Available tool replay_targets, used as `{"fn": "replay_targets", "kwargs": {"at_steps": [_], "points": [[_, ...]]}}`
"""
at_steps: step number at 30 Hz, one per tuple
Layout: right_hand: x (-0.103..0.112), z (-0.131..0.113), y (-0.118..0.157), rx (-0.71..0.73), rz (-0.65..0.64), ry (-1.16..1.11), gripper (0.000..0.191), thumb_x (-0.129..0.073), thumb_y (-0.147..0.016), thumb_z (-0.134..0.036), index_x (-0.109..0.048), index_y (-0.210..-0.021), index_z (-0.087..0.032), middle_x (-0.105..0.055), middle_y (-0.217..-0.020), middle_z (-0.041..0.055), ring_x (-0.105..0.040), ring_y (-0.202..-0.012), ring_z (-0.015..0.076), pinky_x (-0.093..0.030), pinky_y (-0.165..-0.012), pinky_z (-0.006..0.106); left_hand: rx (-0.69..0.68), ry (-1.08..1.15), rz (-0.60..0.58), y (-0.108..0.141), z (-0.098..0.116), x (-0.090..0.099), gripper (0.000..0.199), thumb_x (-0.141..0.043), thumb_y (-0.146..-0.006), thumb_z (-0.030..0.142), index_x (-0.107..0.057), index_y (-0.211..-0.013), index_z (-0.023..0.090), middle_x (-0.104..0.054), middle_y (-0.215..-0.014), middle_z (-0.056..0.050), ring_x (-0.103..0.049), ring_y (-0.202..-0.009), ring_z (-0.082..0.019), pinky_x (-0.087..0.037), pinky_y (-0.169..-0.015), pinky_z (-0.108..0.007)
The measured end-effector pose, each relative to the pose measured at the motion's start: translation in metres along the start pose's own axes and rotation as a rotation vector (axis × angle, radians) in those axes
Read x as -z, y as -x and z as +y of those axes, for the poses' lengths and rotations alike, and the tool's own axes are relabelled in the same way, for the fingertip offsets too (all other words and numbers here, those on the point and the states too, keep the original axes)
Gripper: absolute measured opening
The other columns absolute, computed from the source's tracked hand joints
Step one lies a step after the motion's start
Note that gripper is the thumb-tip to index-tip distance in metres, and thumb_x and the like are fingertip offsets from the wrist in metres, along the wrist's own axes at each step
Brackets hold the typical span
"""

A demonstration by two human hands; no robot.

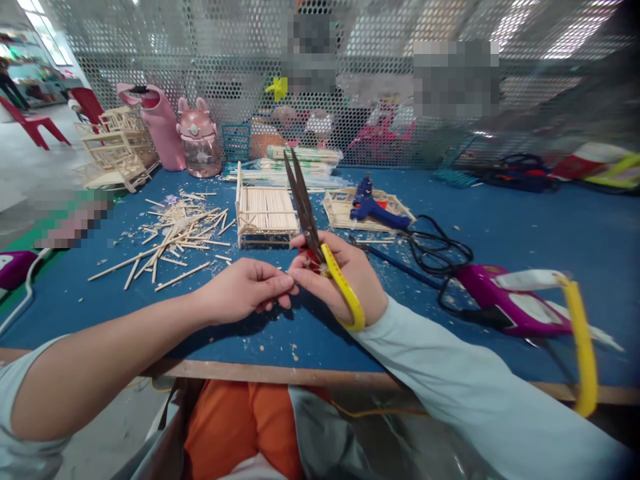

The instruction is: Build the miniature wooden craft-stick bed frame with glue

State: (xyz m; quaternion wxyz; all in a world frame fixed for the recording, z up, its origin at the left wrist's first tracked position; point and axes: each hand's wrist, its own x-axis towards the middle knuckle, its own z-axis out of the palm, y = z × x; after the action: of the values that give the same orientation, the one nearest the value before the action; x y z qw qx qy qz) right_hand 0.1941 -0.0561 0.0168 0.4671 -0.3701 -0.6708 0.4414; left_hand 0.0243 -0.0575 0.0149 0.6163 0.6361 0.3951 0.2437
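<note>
My right hand (350, 270) grips a pair of scissors (303, 200), whose dark blades point up and away and stand slightly apart. A yellow handle loop curves over the back of that hand. The thumb and fingertips of my left hand (253, 287) are pinched together and meet my right fingertips; whatever lies between them is too small to make out. Just beyond my hands stands a small frame of wooden sticks (267, 210) with a slatted base. To its left lies a loose heap of cut wooden sticks (183, 230).
A blue glue gun (375, 207) rests on another stick frame (340, 210). A purple glue gun (510, 300) with black cable lies at right. Pink bottle (163, 130), rabbit-eared bottle (199, 143), packaged sticks (300, 160) and a stick model (115, 147) line the perforated metal screen (240, 73).
</note>
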Motion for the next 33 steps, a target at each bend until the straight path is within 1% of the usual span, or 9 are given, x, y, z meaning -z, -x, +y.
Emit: {"fn": "replay_targets", "kwargs": {"at_steps": [3,6,9,12,15,21,27,30,33], "points": [[0.003,0.000,0.000,0.032,-0.001,0.060,0.042,-0.071,-0.069,-0.040,-0.050,-0.100,-0.021,-0.057,-0.079,-0.0010,-0.054,-0.059,0.0097,-0.047,-0.058,0.027,-0.024,0.019,0.040,-0.001,0.001,0.001,0.035,-0.056,-0.080,0.047,-0.060,-0.072,0.013,-0.057,-0.063,0.000,-0.042,-0.050,-0.007,-0.032,-0.047,-0.019],[0.012,0.000,-0.001,0.080,-0.003,0.219,0.046,-0.069,-0.069,-0.047,-0.049,-0.101,-0.021,-0.051,-0.075,-0.0024,-0.049,-0.060,0.0105,-0.044,-0.056,0.026,-0.119,-0.023,0.159,-0.001,0.004,0.003,0.034,-0.054,-0.082,0.044,-0.055,-0.067,0.014,-0.052,-0.059,0.002,-0.040,-0.050,-0.007,-0.033,-0.048,-0.019],[0.019,0.001,-0.004,0.147,-0.093,0.413,0.048,-0.065,-0.070,-0.054,-0.050,-0.101,-0.020,-0.053,-0.073,-0.0014,-0.048,-0.060,0.0123,-0.042,-0.056,0.026,-0.220,-0.056,0.222,-0.001,0.004,0.006,0.031,-0.049,-0.085,0.041,-0.055,-0.071,0.014,-0.051,-0.061,0.002,-0.041,-0.053,-0.008,-0.035,-0.051,-0.020],[0.022,0.004,-0.004,0.226,-0.183,0.600,0.059,-0.065,-0.067,-0.060,-0.052,-0.107,-0.019,-0.062,-0.086,0.0056,-0.057,-0.072,0.0189,-0.047,-0.066,0.032,-0.281,-0.097,0.259,-0.001,0.003,0.007,0.025,-0.047,-0.086,0.035,-0.058,-0.078,0.014,-0.055,-0.065,0.001,-0.045,-0.056,-0.009,-0.038,-0.054,-0.021],[0.021,0.009,-0.004,0.274,-0.209,0.706,0.069,-0.063,-0.066,-0.064,-0.051,-0.114,-0.016,-0.063,-0.104,0.0139,-0.061,-0.091,0.0272,-0.048,-0.078,0.040,-0.299,-0.196,0.313,0.000,0.003,0.008,0.022,-0.048,-0.085,0.029,-0.060,-0.074,0.014,-0.058,-0.065,0.001,-0.047,-0.055,-0.008,-0.039,-0.054,-0.020],[0.023,0.014,-0.003,0.348,-0.189,0.787,0.076,-0.060,-0.066,-0.068,-0.050,-0.120,-0.015,-0.061,-0.110,0.0167,-0.060,-0.099,0.0298,-0.048,-0.085,0.045,-0.277,-0.265,0.383,0.000,0.003,0.008,0.028,-0.050,-0.084,0.032,-0.066,-0.071,0.014,-0.066,-0.064,-0.002,-0.053,-0.052,-0.010,-0.042,-0.050,-0.020],[0.023,0.011,-0.004,0.416,-0.173,0.821,0.073,-0.061,-0.065,-0.068,-0.050,-0.117,-0.018,-0.061,-0.103,0.0150,-0.058,-0.095,0.0302,-0.048,-0.083,0.047,-0.395,-0.227,0.415,0.000,-0.001,0.009,0.024,-0.051,-0.084,0.026,-0.071,-0.089,0.015,-0.069,-0.070,-0.003,-0.056,-0.055,-0.010,-0.046,-0.052,-0.019],[0.021,0.011,-0.004,0.430,-0.165,0.815,0.072,-0.059,-0.066,-0.069,-0.051,-0.116,-0.017,-0.061,-0.102,0.0154,-0.058,-0.094,0.0305,-0.047,-0.083,0.048,-0.417,-0.227,0.427,0.001,-0.001,0.009,0.023,-0.050,-0.082,0.019,-0.071,-0.089,0.015,-0.069,-0.070,-0.003,-0.058,-0.057,-0.010,-0.048,-0.054,-0.019],[0.020,0.012,-0.004,0.442,-0.163,0.802,0.073,-0.056,-0.068,-0.070,-0.051,-0.116,-0.016,-0.061,-0.102,0.0163,-0.058,-0.095,0.0306,-0.048,-0.084,0.047,-0.430,-0.238,0.411,0.002,0.000,0.009,0.023,-0.050,-0.083,0.018,-0.072,-0.090,0.015,-0.069,-0.071,-0.003,-0.059,-0.059,-0.010,-0.048,-0.055,-0.018]]}}
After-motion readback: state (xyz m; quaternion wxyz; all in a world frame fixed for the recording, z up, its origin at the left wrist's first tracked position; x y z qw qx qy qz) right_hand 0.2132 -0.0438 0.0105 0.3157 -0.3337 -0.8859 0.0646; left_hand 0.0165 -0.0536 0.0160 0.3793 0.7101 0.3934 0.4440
